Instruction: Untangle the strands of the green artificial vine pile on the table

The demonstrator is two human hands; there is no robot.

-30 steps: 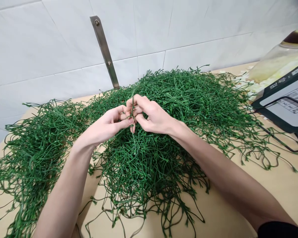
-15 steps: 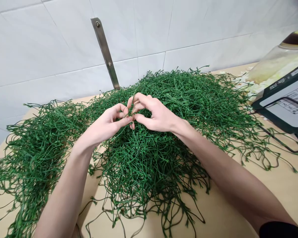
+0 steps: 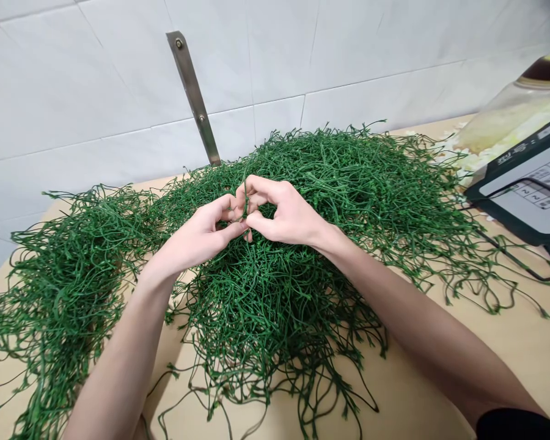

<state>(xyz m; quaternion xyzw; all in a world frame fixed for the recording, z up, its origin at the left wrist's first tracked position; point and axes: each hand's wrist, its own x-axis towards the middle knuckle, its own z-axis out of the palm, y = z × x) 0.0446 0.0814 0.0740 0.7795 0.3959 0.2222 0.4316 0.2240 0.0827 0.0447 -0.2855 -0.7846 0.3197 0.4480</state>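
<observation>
Over a big heap of thin green artificial stems (image 3: pixel 275 305), my two hands meet with their fingertips touching. My left hand (image 3: pixel 211 229) pinches a green stem (image 3: pixel 245 195) between thumb and fingers. On its other side my right hand (image 3: pixel 284 211) is closed on the same stem, thumb against the left fingertips. The stem's upper end sticks up past my right index finger; its lower part is hidden by the fingers. The heap's stems are wavy, with small forked tips.
A second pile of stems (image 3: pixel 68 293) spreads along the left of the wooden table (image 3: pixel 412 391). Behind stands a white tiled wall (image 3: pixel 119 73) with a metal strip (image 3: pixel 195 101). At right are a dark device with a label (image 3: pixel 531 189), a clear jar (image 3: pixel 499 122) and a black cable (image 3: pixel 522 266).
My fingers have drawn closer together around the stem, the right thumb and index finger now closing on it. The stem stands more upright. The piles have not moved.
</observation>
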